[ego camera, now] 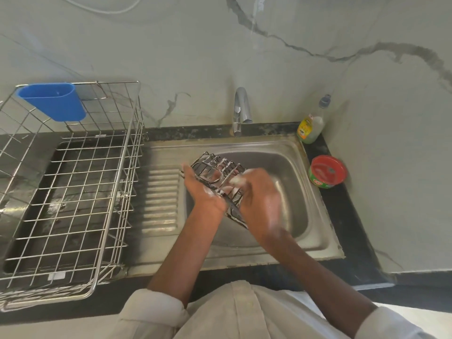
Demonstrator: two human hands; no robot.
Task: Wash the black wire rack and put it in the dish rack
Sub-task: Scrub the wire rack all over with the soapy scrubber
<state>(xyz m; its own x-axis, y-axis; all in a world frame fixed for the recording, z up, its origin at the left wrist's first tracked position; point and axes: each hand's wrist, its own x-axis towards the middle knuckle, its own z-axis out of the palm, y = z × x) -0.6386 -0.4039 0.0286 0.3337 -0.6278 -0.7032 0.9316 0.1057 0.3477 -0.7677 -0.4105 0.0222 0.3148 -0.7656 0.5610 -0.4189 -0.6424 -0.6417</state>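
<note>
Soapy right hand (pixel 259 201) fingers rub black wire rack (pixel 217 178); left hand (pixel 204 192) grips it.

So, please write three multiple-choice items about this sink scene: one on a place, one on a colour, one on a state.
1. Where is the black wire rack?
A. In the dish rack
B. Over the sink basin, between both hands
C. On the floor

2. What colour is the cup hung on the dish rack?
A. Blue
B. Yellow
C. White

3. What state is the wire rack in?
A. Dry and clean
B. Soapy with white foam
C. Broken in two

Answers:
1 B, the left hand and right hand hold it above the sink.
2 A, the cup is blue.
3 B, foam clings to its wires.
</note>
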